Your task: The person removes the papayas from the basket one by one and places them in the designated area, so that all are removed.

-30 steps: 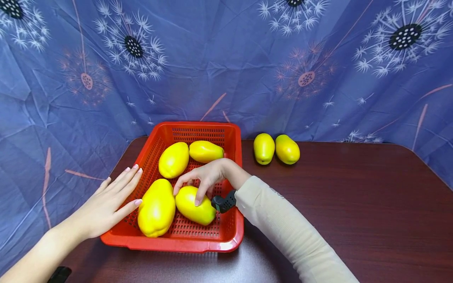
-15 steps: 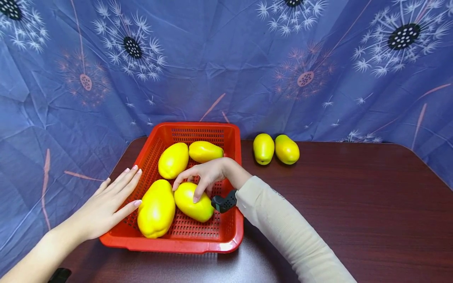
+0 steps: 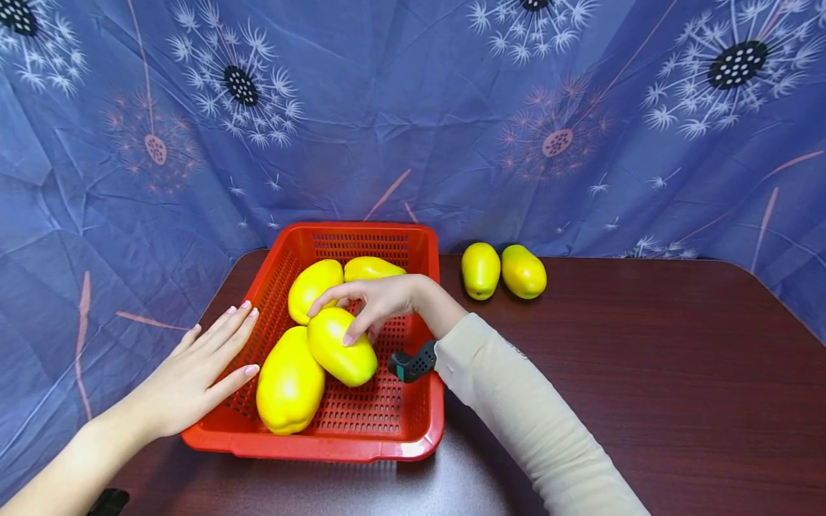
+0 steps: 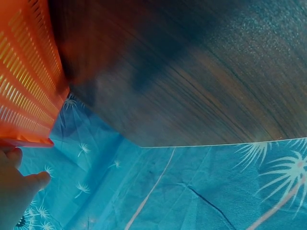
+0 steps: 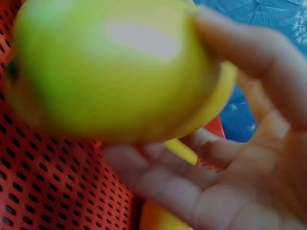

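My right hand [image 3: 381, 304] grips a yellow mango [image 3: 342, 347] with a greenish end, thumb on its near side and fingers at its far side. In the right wrist view the mango [image 5: 110, 72] is held above the red perforated floor of the basket. A large yellow papaya [image 3: 290, 380] lies in the basket to its left, overlapped by the mango in the head view. My left hand [image 3: 200, 373] lies flat with straight fingers at the left rim of the red plastic basket [image 3: 310, 448]. Behind the right hand, two more yellow fruits, one rounder [image 3: 312, 287] and one slimmer [image 3: 374, 267], lie in the basket.
Two yellow-green mangoes, a left one [image 3: 480, 271] and a right one [image 3: 524, 272], stand side by side on the dark wooden table [image 3: 632, 373], right of the basket. A blue dandelion-print cloth [image 3: 387, 107] hangs behind the table and along its left side.
The right hand has raised the mango from the basket floor and shifted it slightly left and away. The papaya has moved slightly right. The left hand stays in place.
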Available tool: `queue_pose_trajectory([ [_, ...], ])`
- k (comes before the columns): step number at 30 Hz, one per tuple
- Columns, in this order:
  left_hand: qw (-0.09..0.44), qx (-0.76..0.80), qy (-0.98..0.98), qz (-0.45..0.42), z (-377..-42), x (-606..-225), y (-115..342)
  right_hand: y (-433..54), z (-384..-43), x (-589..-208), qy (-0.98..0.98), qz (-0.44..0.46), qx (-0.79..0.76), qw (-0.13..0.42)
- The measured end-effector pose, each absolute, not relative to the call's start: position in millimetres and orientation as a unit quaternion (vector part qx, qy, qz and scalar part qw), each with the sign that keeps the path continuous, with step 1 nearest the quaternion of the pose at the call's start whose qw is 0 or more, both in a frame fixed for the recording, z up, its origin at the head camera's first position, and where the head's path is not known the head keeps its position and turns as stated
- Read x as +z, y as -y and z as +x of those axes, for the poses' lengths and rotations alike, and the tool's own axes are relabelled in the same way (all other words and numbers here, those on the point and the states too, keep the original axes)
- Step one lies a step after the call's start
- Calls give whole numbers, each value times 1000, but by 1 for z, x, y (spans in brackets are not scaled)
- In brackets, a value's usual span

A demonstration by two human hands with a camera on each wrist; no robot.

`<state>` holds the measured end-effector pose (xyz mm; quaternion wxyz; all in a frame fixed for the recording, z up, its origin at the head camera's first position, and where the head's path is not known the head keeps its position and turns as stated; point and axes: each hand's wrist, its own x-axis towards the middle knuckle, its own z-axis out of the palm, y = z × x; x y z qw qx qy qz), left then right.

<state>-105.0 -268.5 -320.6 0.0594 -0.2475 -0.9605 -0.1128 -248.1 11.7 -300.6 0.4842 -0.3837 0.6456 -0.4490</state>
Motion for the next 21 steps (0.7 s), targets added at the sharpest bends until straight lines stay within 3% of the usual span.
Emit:
queue_pose_trajectory([
  [21, 65, -115, 959, -252, -105, -321, 268, -61, -262, -258, -651, -347, -560, 378],
])
